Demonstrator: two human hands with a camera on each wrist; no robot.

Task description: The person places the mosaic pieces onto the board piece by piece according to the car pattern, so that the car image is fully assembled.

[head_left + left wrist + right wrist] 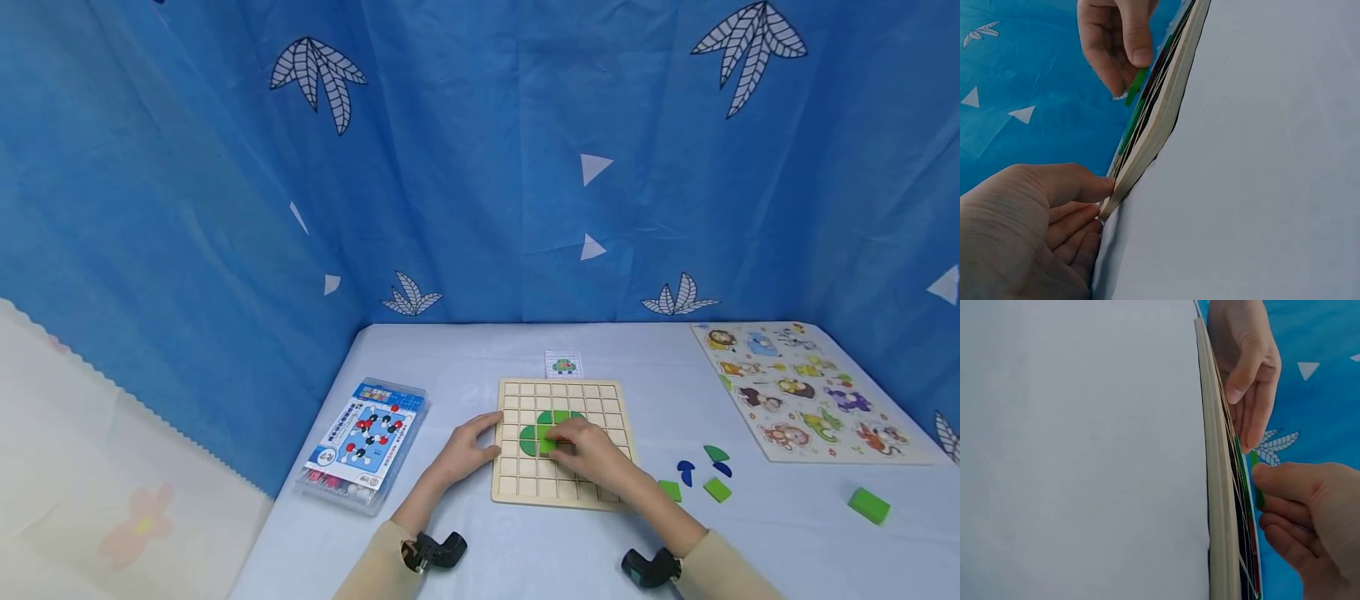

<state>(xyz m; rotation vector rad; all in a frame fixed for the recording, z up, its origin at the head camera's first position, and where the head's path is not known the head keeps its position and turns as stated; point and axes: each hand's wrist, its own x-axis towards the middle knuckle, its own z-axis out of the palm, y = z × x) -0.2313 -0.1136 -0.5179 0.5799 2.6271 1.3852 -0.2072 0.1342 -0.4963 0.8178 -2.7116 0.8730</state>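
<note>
A wooden grid board [517,488] lies on the white table. Green pieces, among them a rounded one [528,440], sit in its middle cells. Between thumb and fingers, my right hand [596,454] pinches a light green square tile [547,442] over the board. The left wrist view shows this tile [1137,86] tilted and just off the board's surface. My left hand [461,452] touches the board's left edge, thumb and fingers extended. Red shows among the pieces in the right wrist view, but my right hand hides part of the pattern from the head view.
A card with a small car picture [564,365] lies behind the board. To the right are loose green tiles [717,489], blue pieces [686,467], a green block [870,505] and an animal puzzle [806,392]. A plastic box [365,442] stands left.
</note>
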